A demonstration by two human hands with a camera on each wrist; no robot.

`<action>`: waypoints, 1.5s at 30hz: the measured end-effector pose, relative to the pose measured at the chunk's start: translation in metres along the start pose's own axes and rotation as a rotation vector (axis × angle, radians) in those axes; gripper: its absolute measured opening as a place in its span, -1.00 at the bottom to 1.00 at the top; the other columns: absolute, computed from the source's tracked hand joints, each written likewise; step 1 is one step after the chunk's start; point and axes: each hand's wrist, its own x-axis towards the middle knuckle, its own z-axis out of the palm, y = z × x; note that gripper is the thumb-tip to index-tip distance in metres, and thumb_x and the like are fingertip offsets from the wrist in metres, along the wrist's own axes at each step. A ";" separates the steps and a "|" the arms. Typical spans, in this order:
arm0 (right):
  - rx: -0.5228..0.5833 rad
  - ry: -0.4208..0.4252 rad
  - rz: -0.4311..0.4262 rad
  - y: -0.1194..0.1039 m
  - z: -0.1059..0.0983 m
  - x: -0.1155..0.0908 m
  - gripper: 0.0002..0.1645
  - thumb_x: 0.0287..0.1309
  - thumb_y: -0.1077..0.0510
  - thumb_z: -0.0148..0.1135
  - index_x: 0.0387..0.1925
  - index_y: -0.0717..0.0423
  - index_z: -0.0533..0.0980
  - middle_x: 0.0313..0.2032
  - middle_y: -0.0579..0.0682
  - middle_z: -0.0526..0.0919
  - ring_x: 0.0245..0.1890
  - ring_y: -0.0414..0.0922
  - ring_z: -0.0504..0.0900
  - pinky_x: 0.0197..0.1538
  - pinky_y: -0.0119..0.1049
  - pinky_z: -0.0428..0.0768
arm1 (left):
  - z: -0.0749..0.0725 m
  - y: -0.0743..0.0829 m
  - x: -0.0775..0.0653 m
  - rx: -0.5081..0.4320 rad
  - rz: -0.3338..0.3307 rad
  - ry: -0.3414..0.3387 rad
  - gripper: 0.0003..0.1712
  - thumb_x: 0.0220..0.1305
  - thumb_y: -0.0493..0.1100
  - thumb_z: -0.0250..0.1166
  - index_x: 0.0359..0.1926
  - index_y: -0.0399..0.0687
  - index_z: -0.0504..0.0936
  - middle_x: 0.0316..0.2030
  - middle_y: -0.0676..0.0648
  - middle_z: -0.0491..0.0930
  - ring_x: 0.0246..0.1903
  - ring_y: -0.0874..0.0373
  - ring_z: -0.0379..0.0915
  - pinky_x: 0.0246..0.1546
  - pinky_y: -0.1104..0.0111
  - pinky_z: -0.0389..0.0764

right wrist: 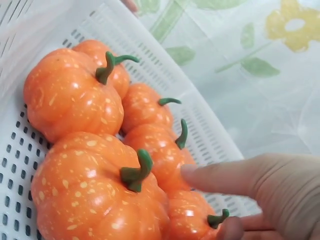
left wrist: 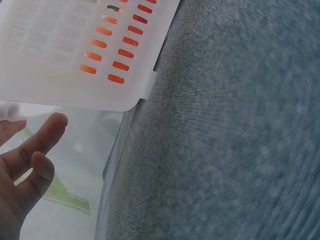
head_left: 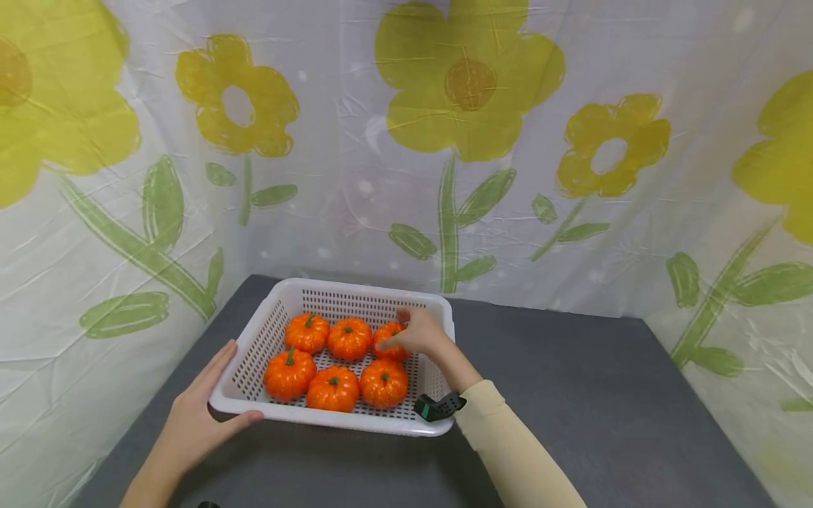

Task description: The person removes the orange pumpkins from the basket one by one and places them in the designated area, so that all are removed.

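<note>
A white perforated plastic basket holds several orange toy pumpkins with green stems, set in two rows. My right hand reaches over its right side, spread above the far-right pumpkin. In the right wrist view the thumb stretches toward a neighbouring pumpkin, while other fingertips are close beside the far-right pumpkin's stem. At the basket's left end is my left hand, thumb extended by the front rim and fingers along the side. The left wrist view shows its fingers loosely bent near the basket's corner.
The basket stands on a dark grey tabletop, toward its back left. A pale curtain printed with yellow flowers hangs behind and on both sides. A black strap-like device sits at my right wrist, over the basket's front-right corner.
</note>
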 end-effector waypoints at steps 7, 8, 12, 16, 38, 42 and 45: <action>-0.044 0.006 -0.014 0.003 0.000 0.003 0.00 -0.11 0.19 0.73 0.39 0.35 0.48 0.33 0.25 0.59 0.34 0.18 0.55 0.39 0.06 0.54 | 0.001 0.001 0.001 -0.007 -0.020 -0.012 0.38 -0.12 0.04 0.76 0.68 0.13 0.18 0.62 -0.19 0.20 0.59 -0.06 0.14 0.29 -0.51 0.26; -0.048 0.006 -0.010 0.003 0.000 0.003 0.00 -0.12 0.21 0.73 0.38 0.35 0.48 0.33 0.26 0.59 0.33 0.18 0.55 0.39 0.06 0.54 | 0.001 0.001 0.001 -0.006 -0.022 -0.014 0.39 -0.13 0.04 0.76 0.68 0.12 0.18 0.62 -0.20 0.20 0.54 -0.24 0.18 0.27 -0.52 0.27; -0.135 -0.006 0.000 0.003 0.001 0.000 0.00 -0.16 0.23 0.72 0.36 0.37 0.49 0.29 0.28 0.61 0.29 0.18 0.58 0.37 0.05 0.56 | 0.001 0.001 0.001 -0.003 -0.031 -0.023 0.39 -0.13 0.04 0.76 0.69 0.11 0.17 0.62 -0.22 0.19 0.45 -0.48 0.21 0.27 -0.52 0.27; -0.216 -0.034 0.003 0.004 0.002 -0.002 0.02 -0.23 0.25 0.72 0.35 0.37 0.50 0.22 0.26 0.65 0.17 0.14 0.62 0.32 0.05 0.60 | 0.002 0.001 0.001 0.000 -0.033 -0.026 0.39 -0.13 0.04 0.76 0.69 0.11 0.17 0.62 -0.24 0.20 0.45 -0.47 0.21 0.27 -0.51 0.27; -0.214 -0.018 0.047 -0.001 0.002 -0.006 -0.01 -0.24 0.18 0.78 0.26 0.39 0.50 0.08 0.24 0.68 -0.01 0.08 0.63 0.18 0.02 0.67 | 0.003 0.002 0.001 0.001 -0.025 -0.014 0.38 -0.13 0.03 0.76 0.68 0.09 0.19 0.61 -0.21 0.22 0.43 -0.44 0.24 0.23 -0.51 0.31; -0.212 -0.013 0.029 -0.001 0.001 -0.006 -0.04 -0.21 0.13 0.78 0.23 0.39 0.52 0.05 0.23 0.69 -0.04 0.07 0.64 0.13 -0.01 0.68 | 0.002 0.001 0.000 0.016 -0.013 0.004 0.37 -0.13 0.04 0.77 0.68 0.15 0.20 0.61 -0.16 0.23 0.58 0.12 0.13 0.54 -0.03 0.24; -0.221 -0.005 0.009 -0.001 0.000 -0.006 -0.07 -0.22 0.10 0.79 0.19 0.39 0.54 0.00 0.21 0.70 -0.08 0.05 0.64 0.08 -0.03 0.68 | 0.003 0.000 -0.001 0.021 0.015 0.026 0.37 -0.16 0.02 0.78 0.67 0.16 0.22 0.60 -0.14 0.26 0.46 0.69 -0.05 0.44 0.60 0.02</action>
